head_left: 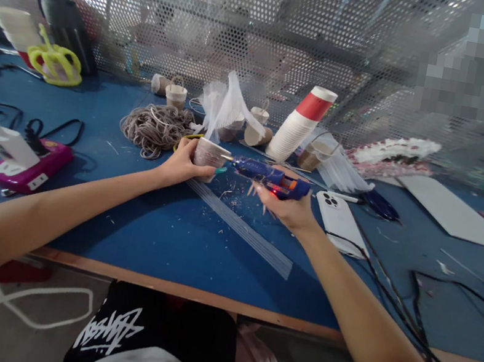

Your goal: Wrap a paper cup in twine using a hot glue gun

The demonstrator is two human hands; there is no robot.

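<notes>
My left hand [184, 163] is closed around a small cord-wrapped cup [210, 154], tilted a little above the blue table [143, 232]. In my right hand [287, 204] is a blue glue gun [266, 175] with a small red light; its tip points left and meets or nearly meets the cup's right side. White mesh strips [224, 106] stand up just behind the cup. Below both hands a flat bundle of clear strips [247, 232] lies slantwise on the table. A coil of grey-brown cord [155, 128] rests left of the cup.
Stacked paper cups [298, 128] lean behind the glue gun. A white phone [341, 222] and black cables lie right of my right hand. At left are a magenta power strip [31, 169] and a yellow basket-like object [56, 64]. A perforated metal screen [248, 38] stands behind.
</notes>
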